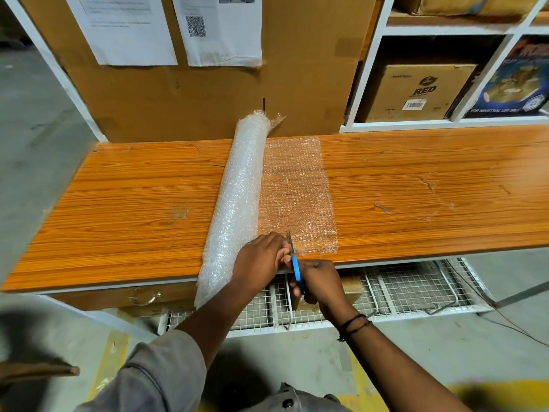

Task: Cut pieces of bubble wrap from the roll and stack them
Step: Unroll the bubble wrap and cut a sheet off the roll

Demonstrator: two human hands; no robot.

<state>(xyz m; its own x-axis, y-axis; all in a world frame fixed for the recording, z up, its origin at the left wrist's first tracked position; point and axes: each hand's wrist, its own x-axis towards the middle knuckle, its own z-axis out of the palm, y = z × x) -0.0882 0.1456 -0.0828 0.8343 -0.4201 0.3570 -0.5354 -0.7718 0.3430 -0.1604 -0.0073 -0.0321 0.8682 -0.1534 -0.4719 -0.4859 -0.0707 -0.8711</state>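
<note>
A long roll of bubble wrap lies across the orange wooden table, its near end hanging over the front edge. An unrolled sheet of bubble wrap spreads flat to the roll's right. My left hand pinches the sheet's near edge beside the roll. My right hand grips blue-handled scissors, whose blades point away from me into the near edge of the sheet, right by my left fingers.
A big cardboard sheet with taped papers stands behind the table. White shelves at the back right hold cartons. Below the table's front edge are a drawer handle and a wire mesh rack.
</note>
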